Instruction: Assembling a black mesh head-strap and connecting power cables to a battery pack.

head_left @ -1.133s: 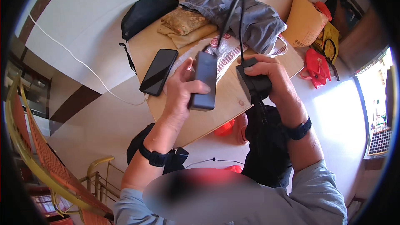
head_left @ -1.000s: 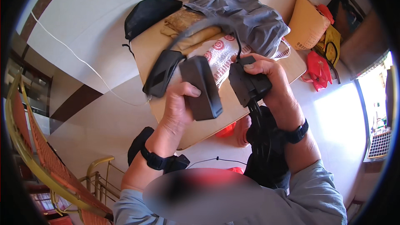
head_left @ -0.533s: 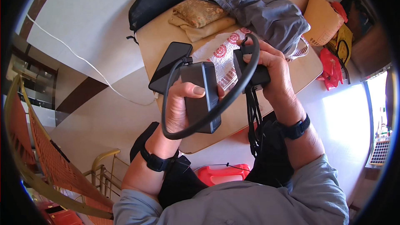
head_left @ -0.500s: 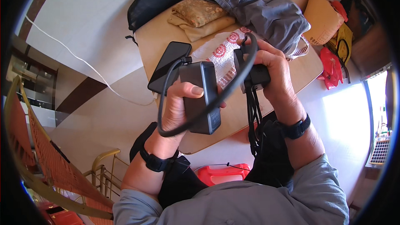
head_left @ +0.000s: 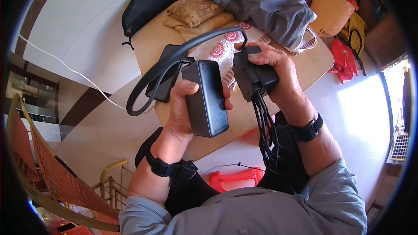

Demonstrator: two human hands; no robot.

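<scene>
My left hand (head_left: 177, 111) is wrapped round a black power bank (head_left: 202, 100), thumb on its near left edge and fingertips round the right side. A thick black cable (head_left: 174, 52) plugs in at its top, loops left and arches over to a small black box-shaped device (head_left: 252, 74). My right hand (head_left: 285, 72) grips that device, thumb on top. From the device's lower side a bundle of thin black cables (head_left: 266, 130) hangs down over my lap. Both things are held apart above the table. A black phone (head_left: 167, 89) lies partly hidden behind the cable and power bank.
The pale wooden table (head_left: 146, 39) carries folded brown cloth (head_left: 193, 11), a red-and-white patterned cloth (head_left: 209, 52) and grey clothing (head_left: 261, 4). A black pouch (head_left: 150, 6) sits at its far left. A red plastic stool (head_left: 235, 179) and woven chair (head_left: 61, 174) are nearby.
The thick cable's loop has swung from in front of the power bank up and left, now arching above it. My right hand and the device have shifted slightly left and tilted.
</scene>
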